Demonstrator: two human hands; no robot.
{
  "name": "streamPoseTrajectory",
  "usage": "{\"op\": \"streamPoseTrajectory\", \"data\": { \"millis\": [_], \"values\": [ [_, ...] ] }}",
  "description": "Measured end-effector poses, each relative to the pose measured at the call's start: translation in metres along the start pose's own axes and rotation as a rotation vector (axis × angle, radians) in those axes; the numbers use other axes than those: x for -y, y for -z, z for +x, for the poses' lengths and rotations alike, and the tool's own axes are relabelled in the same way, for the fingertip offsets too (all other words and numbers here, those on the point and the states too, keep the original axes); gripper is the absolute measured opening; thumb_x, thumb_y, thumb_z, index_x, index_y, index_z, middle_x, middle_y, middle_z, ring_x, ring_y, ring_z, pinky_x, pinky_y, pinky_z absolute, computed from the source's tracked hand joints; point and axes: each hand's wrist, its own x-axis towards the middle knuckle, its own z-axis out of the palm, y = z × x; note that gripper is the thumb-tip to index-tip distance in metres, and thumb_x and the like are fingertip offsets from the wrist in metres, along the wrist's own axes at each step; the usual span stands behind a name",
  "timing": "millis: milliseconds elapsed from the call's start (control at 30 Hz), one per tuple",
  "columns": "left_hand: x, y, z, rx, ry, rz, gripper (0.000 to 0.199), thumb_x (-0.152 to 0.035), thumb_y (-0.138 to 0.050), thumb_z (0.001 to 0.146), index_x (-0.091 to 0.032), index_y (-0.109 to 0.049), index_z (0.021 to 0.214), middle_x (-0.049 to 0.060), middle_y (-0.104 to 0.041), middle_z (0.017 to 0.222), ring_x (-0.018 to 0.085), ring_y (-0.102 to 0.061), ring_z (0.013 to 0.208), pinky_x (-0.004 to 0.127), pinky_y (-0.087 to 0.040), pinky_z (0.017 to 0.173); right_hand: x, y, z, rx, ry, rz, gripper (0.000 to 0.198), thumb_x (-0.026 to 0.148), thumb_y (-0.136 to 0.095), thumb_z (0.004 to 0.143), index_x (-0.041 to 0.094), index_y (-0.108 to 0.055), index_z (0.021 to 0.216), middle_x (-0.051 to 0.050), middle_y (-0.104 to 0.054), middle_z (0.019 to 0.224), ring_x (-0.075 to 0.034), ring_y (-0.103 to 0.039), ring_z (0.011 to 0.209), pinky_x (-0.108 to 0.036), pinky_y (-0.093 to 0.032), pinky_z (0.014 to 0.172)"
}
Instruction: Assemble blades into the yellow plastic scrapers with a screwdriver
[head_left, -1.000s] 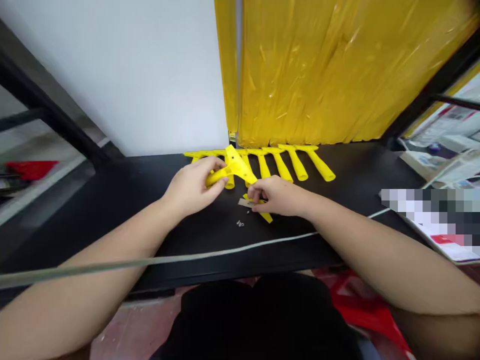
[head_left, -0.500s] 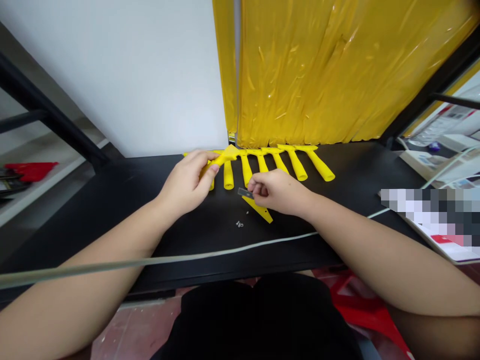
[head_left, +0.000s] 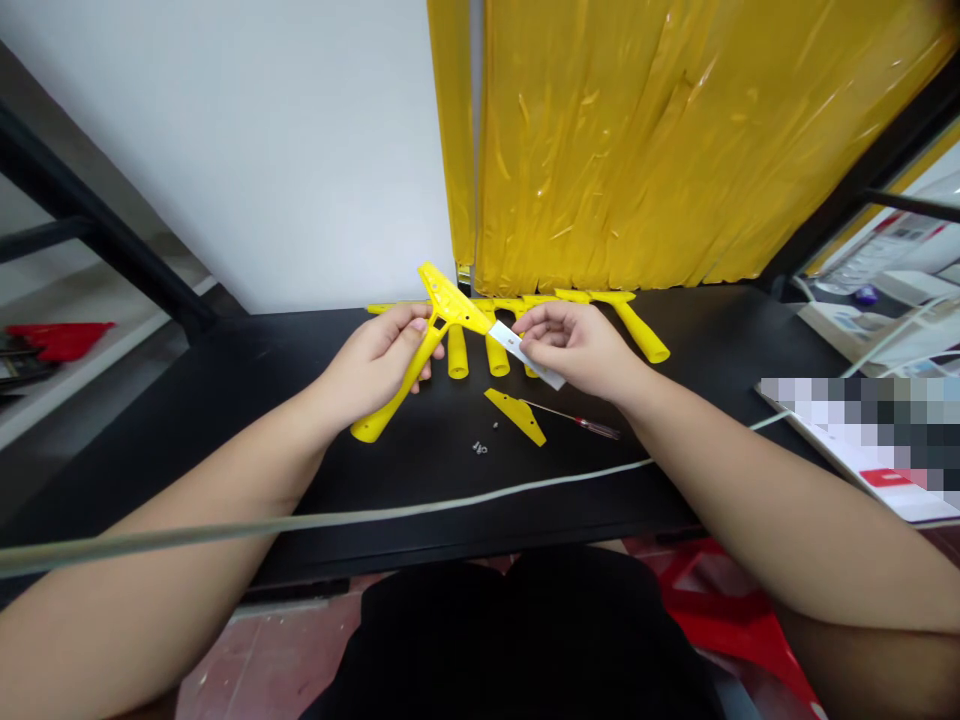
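Above the black table (head_left: 225,400), your left hand (head_left: 379,360) grips a yellow scraper (head_left: 427,340) by its neck, fingers closed, handle angled down-left. Your right hand (head_left: 577,345) pinches a flat metal blade (head_left: 525,355) just beside the scraper's head. On the table lie a yellow cover plate (head_left: 516,415), a screwdriver (head_left: 577,421) and small screws (head_left: 480,448).

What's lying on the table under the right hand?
Below the right hand lie a loose yellow plate, a thin screwdriver and tiny screws on the black table. The hand holds a flat blade and covers part of the scraper row.
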Motion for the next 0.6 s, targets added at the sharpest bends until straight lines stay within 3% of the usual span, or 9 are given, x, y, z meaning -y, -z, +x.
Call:
{"op": "streamPoseTrajectory", "data": {
  "millis": [200, 400, 600],
  "values": [
    [0.004, 0.002, 0.004, 0.026, 0.074, 0.001, 0.040, -0.042, -0.047, 0.110, -0.014, -0.061, 0.136, 0.009, -0.069, 0.100, 0.015, -0.065, 0.068, 0.026, -0.058, 0.053, 0.000, 0.001, 0.001, 0.009, -0.019, -0.020, 0.024, 0.016, -0.079, 0.074, 0.015, -0.073, 0.098, -0.002, -0.070, 0.079, -0.010, -0.062, 0.054, -0.021, -0.044, 0.045],
    [0.006, 0.002, 0.004, 0.025, 0.053, 0.061, 0.045, -0.045, -0.049, 0.109, -0.014, -0.061, 0.138, 0.011, -0.072, 0.102, 0.015, -0.064, 0.068, 0.025, -0.055, 0.051, -0.001, 0.003, 0.002, 0.005, -0.028, -0.031, 0.023, 0.014, -0.077, 0.075, 0.014, -0.075, 0.099, -0.002, -0.070, 0.079, -0.009, -0.061, 0.052, -0.021, -0.043, 0.043],
    [0.014, 0.002, 0.003, 0.097, -0.029, 0.134, 0.044, -0.048, -0.049, 0.109, -0.019, -0.065, 0.137, 0.009, -0.074, 0.096, 0.017, -0.066, 0.066, 0.027, -0.056, 0.050, -0.004, 0.002, 0.004, 0.013, -0.026, 0.016, 0.021, 0.014, -0.078, 0.078, 0.017, -0.071, 0.097, -0.002, -0.070, 0.080, -0.014, -0.071, 0.060, -0.023, -0.053, 0.048]
  ]
}}
